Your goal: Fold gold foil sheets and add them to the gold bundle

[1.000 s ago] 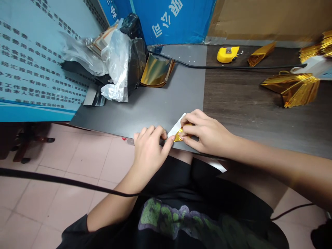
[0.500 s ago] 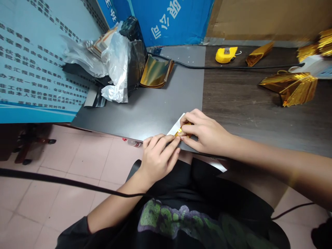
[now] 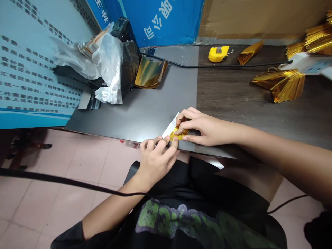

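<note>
At the desk's front edge lies a sheet of gold foil paper (image 3: 179, 132), partly folded, with a white strip (image 3: 169, 127) showing along its upper left side. My left hand (image 3: 158, 158) presses the paper's lower left edge with its fingertips, its thumb tucked close below. From the right, my right hand (image 3: 201, 127) pinches and presses the gold part, fingers curled over it and thumb at the lower edge. Both sets of fingertips nearly meet and cover some of the paper.
A stack of gold sheets (image 3: 150, 72) lies by a crumpled plastic bag (image 3: 110, 62). A yellow tape measure (image 3: 218, 54), a folded gold piece (image 3: 250, 52) and a tied gold bundle (image 3: 282, 84) sit farther back. A black cable (image 3: 207, 66) crosses the desk.
My right fingers have shifted slightly, so more of the gold surface shows between my hands. The whole view has moved a little, sliding the desk items leftward.
</note>
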Motion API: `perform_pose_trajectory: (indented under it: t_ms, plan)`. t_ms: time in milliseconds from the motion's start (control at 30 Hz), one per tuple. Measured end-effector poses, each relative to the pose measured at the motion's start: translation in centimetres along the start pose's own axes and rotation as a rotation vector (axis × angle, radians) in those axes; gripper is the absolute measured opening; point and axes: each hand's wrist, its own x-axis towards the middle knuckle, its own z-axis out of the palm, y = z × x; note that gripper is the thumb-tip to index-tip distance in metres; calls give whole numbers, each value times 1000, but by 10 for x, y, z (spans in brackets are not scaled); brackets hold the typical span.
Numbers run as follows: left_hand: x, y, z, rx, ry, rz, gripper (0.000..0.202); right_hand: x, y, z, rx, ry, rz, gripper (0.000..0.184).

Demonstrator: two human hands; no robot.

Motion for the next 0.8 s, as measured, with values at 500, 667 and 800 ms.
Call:
perform_pose_trajectory:
  t_ms: [500,667,800]
  plan:
    - [4,1,-5,125,-33,59,45,-6,10,-12,-24,47,-201,20]
    - [11,2,-10,96,24,100,42,-5,4,-9,-156,50,-249,23]
    - [11,2,-6,2,154,133,38,-6,-1,-5,-233,36,-282,27]
